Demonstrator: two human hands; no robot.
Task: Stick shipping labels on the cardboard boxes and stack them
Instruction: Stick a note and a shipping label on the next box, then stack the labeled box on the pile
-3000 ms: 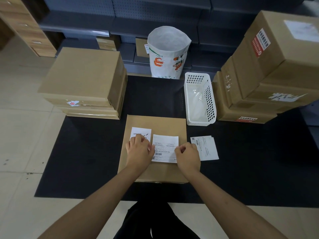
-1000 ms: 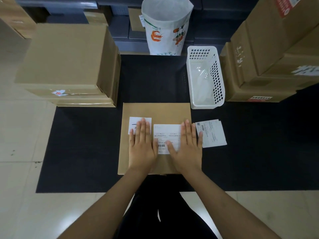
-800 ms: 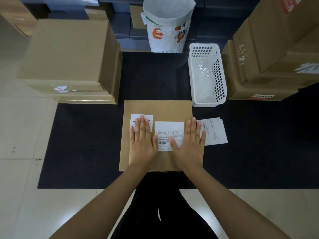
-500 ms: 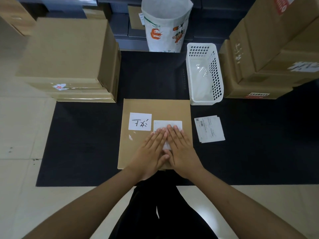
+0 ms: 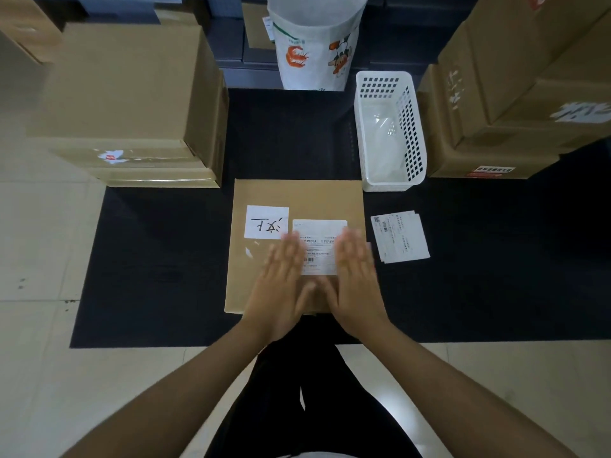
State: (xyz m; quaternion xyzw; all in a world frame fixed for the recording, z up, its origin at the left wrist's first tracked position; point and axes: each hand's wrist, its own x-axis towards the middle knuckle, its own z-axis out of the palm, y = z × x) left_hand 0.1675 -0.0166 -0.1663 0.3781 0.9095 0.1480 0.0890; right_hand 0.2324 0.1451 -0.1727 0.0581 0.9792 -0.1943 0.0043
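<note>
Head view: left hand [image 5: 281, 285] and right hand [image 5: 355, 282] lie flat, fingers straight, side by side, pressing the shipping label [image 5: 319, 247] on the flat cardboard box [image 5: 297, 196] just left of the white basket [image 5: 390, 183]. Box looks light, stiff; best gripped at opposite side edges. Its long axis and the label's run away from the person.

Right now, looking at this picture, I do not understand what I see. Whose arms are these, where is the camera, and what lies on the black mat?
The camera sits on a person's head and looks down, so the arms are that person's own. The left hand and right hand lie flat with straight fingers on a box, over its label; they are blurred. Neither holds anything. On the mat also lie spare labels, a white basket and box stacks on both sides.
</note>
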